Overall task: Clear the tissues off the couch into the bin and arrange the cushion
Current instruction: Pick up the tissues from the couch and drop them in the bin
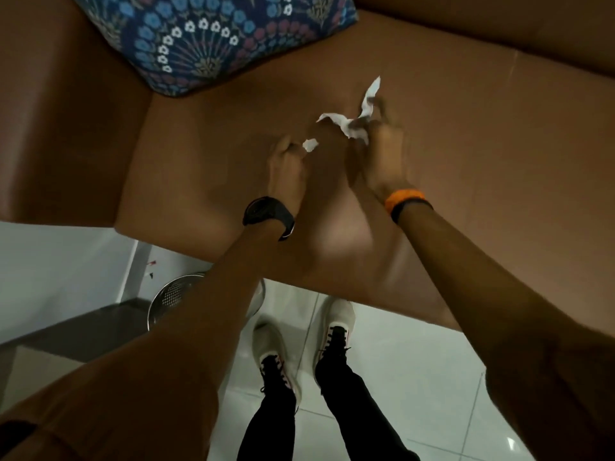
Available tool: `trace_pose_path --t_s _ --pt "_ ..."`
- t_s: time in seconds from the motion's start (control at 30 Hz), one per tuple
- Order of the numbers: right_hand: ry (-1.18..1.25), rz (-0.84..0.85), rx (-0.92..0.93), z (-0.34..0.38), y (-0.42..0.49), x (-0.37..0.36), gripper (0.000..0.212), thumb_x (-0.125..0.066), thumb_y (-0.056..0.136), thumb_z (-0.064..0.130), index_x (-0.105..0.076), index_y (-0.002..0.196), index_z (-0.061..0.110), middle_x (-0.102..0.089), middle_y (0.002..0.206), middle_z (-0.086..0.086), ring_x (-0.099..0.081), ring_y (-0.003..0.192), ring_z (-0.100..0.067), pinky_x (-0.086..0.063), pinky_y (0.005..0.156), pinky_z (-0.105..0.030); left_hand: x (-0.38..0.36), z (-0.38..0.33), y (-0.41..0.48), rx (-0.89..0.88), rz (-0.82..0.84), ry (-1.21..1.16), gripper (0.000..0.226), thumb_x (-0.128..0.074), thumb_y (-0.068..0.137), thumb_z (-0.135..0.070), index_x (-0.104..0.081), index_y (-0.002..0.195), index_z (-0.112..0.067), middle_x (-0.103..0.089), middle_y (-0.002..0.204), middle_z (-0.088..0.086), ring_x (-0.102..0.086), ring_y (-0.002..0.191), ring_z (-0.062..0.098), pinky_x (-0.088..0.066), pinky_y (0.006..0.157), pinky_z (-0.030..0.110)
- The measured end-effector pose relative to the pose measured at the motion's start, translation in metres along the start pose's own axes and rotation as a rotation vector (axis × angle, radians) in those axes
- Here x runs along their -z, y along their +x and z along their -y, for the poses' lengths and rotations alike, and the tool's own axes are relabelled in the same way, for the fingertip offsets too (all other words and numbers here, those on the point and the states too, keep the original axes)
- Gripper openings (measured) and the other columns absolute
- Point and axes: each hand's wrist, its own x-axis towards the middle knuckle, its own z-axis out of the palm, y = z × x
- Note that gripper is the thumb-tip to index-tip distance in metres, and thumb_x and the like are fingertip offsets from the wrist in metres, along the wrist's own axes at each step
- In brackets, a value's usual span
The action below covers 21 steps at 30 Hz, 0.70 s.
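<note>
Head view is showing the left grip (286, 168) pinching a small tissue scrap (310, 144) and the right grip (382, 151) clutching a crumpled tissue (356, 123) over the couch (466, 161) seat's middle.

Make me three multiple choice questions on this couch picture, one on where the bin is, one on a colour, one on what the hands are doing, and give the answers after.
1. Where is the metal bin?
A. On the couch seat
B. On the floor beside the couch, under the left forearm
C. On the cushion

2. What colour is the band on the right wrist?
A. Green
B. White
C. Orange

3. What is the state of the two hands?
A. Each is pinching tissue
B. Both lie open and flat
C. Both grip the cushion

Answers:
1 B: its rim shows on the floor by the couch corner.
2 C: the strap is orange.
3 A: the left hand pinches a small tissue scrap, and the right hand is closed on a larger tissue; the cushion is untouched.
</note>
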Motion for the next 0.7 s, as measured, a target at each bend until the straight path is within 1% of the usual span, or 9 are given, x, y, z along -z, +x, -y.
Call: trace_pose_path --t_s 0.07,0.1,0.17,0.27,0.43,0.53,0.6,0.63,0.7 --pt "-0.049 0.045 -0.007 0.013 0.029 0.002 0.023 -0.06 0.096 0.006 -0.07 0.117 0.006 -0.041 0.157 -0.017 -0.067 0.109 -0.041 -0.056 0.089 -0.042 0.005 0.002 0.003 0.074 -0.077 -0.063 0.025 -0.048 0.096 0.006 -0.063 0.116 0.008 -0.06 0.124 0.024 -0.057 0.116 0.036 -0.045 0.099 0.041" --pt "-0.066 0.083 -0.024 0.015 0.039 -0.001 0.022 -0.062 0.1 0.018 -0.07 0.114 0.005 -0.05 0.149 -0.021 -0.067 0.108 -0.042 -0.056 0.09 -0.042 0.006 0.003 0.001 0.131 -0.129 -0.122 0.024 -0.048 0.096 0.007 -0.066 0.112 0.007 -0.06 0.124 0.023 -0.059 0.113 0.034 -0.047 0.095 0.035" --pt "-0.078 0.115 -0.072 0.021 0.04 -0.006 0.044 -0.059 0.103 0.041 -0.071 0.107 -0.001 -0.065 0.126 -0.029 -0.068 0.1 -0.044 -0.056 0.085 -0.043 0.016 0.009 -0.013 0.246 -0.212 -0.255 0.02 -0.053 0.095 0.007 -0.071 0.102 0.005 -0.064 0.119 0.019 -0.063 0.103 0.029 -0.045 0.082 0.018" --pt "-0.098 0.124 -0.052 0.047 0.008 -0.01 0.044 -0.056 0.104 0.036 -0.072 0.095 -0.004 -0.072 0.107 -0.032 -0.069 0.088 -0.046 -0.054 0.074 -0.045 0.032 0.029 -0.048 0.374 -0.283 -0.394 0.016 -0.06 0.09 0.006 -0.075 0.088 -0.002 -0.071 0.106 0.014 -0.06 0.084 0.015 -0.036 0.073 0.004" --pt "0.123 0.299 0.068 0.122 -0.1 -0.054 0.017 -0.068 0.094 0.02 -0.075 0.097 0.005 -0.076 0.103 -0.017 -0.073 0.089 -0.034 -0.061 0.076 -0.04 0.045 0.098 -0.138 0.619 -0.399 -0.509 0.016 -0.064 0.083 0.005 -0.077 0.08 -0.005 -0.077 0.087 0.013 -0.064 0.077 0.016 -0.047 0.073 0.017" --pt "0.247 0.468 0.166 0.166 -0.163 -0.099 0.015 -0.072 0.09 0.009 -0.078 0.103 0.006 -0.078 0.109 -0.012 -0.075 0.095 -0.027 -0.062 0.086 -0.039 0.035 0.149 -0.196 0.702 -0.331 -0.47 0.018 -0.061 0.086 0.005 -0.075 0.083 -0.005 -0.077 0.09 0.014 -0.07 0.082 0.014 -0.056 0.081 0.023" --pt "0.235 0.576 0.16 0.191 -0.194 -0.134 0.018 -0.071 0.089 0.008 -0.078 0.105 0.006 -0.077 0.111 -0.013 -0.074 0.1 -0.028 -0.06 0.09 -0.039 0.025 0.184 -0.23 0.751 -0.286 -0.435 0.018 -0.059 0.087 0.006 -0.075 0.086 -0.003 -0.077 0.091 0.016 -0.072 0.082 0.004 -0.05 0.079 0.009" --pt "0.22 0.621 0.16 0.2 -0.206 -0.152 0.018 -0.07 0.09 0.01 -0.078 0.106 0.006 -0.077 0.111 -0.015 -0.073 0.102 -0.03 -0.06 0.091 -0.038 0.017 0.2 -0.244 0.786 -0.258 -0.399 0.017 -0.061 0.087 0.004 -0.076 0.087 -0.004 -0.078 0.093 0.016 -0.073 0.085 0.008 -0.045 0.079 0.008" --pt "0.165 0.687 0.187 0.21 -0.221 -0.185 0.018 -0.066 0.095 0.014 -0.078 0.107 0.005 -0.077 0.111 -0.017 -0.072 0.103 -0.032 -0.058 0.093 -0.038 0.0 0.226 -0.262 0.83 -0.163 -0.326 0.015 -0.063 0.088 -0.003 -0.077 0.09 -0.008 -0.078 0.096 0.014 -0.072 0.092 0.024 -0.046 0.078 0.019"
